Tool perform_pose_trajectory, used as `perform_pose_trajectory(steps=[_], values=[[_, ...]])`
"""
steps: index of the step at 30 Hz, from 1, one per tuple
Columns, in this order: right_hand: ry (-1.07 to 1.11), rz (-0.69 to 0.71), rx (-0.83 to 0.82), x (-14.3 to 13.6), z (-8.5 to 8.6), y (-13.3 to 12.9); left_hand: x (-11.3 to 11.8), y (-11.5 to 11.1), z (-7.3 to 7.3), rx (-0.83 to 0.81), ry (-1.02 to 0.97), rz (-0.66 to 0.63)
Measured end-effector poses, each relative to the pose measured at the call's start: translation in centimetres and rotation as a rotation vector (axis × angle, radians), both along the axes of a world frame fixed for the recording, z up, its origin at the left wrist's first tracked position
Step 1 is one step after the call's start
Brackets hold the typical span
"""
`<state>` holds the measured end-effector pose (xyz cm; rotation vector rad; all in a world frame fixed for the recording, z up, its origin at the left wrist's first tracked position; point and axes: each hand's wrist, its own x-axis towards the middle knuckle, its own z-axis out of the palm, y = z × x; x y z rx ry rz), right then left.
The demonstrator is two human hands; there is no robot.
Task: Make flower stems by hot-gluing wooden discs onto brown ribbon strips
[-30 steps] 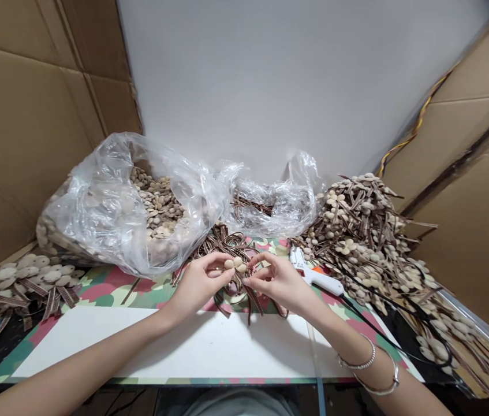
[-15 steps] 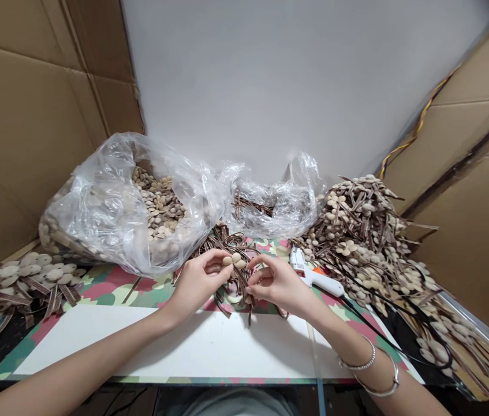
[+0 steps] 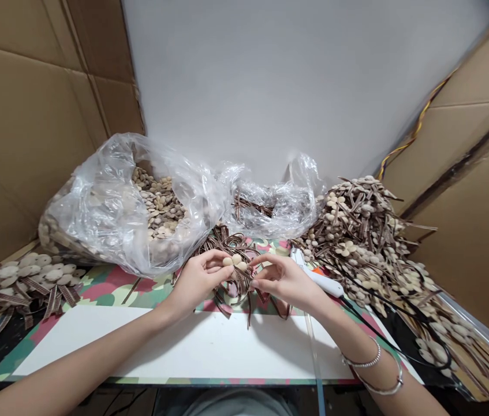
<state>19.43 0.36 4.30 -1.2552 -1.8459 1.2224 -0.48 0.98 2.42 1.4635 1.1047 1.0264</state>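
Camouflage-patterned covering (image 3: pixel 109 287) lies under the work; above it the left hand (image 3: pixel 197 284), angled inward, pinches a cluster of beige pads (image 3: pixel 236 261) between thumb and fingertips. Opposite, the right hand (image 3: pixel 290 281) (bracelets (image 3: pixel 372 364) up the forearm) curls thumb and forefinger beside it, their grip unclear.

2 hands (image 3: pixel 195 284) (image 3: pixel 291 282), 2 bracelets (image 3: pixel 369 363) (image 3: pixel 388 392), 2 plastic bags (image 3: pixel 112 214) (image 3: pixel 298 205), 1 glue gun (image 3: pixel 329 283), 1 white board (image 3: pixel 161 352)
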Motion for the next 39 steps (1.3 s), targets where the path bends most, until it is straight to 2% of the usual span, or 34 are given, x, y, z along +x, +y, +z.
perform_pose_trajectory(steps=[4, 10, 17, 24, 33, 39], values=[[-0.026, 0.008, 0.022, 0.4, 0.4, 0.0, 0.1, -0.2, 0.3, -0.006, -0.005, -0.010], [-0.080, 0.016, 0.055, 0.5, 0.8, -0.1, 0.1, -0.3, -0.1, -0.006, -0.036, -0.046], [-0.148, 0.031, 0.068, 0.7, 0.4, 0.0, 0.2, -0.2, -0.2, -0.023, -0.070, -0.077], [-0.161, 0.040, 0.226, -0.1, 0.4, -0.1, 0.4, -0.4, 0.1, -0.028, -0.068, -0.095], [-0.101, -0.018, 0.255, -1.1, -0.6, -0.2, 0.7, -0.6, 0.0, -0.047, -0.090, -0.151], [-0.098, -0.020, 0.231, -1.1, -0.6, -0.3, 0.7, -0.6, 0.0, -0.028, -0.044, -0.128]])
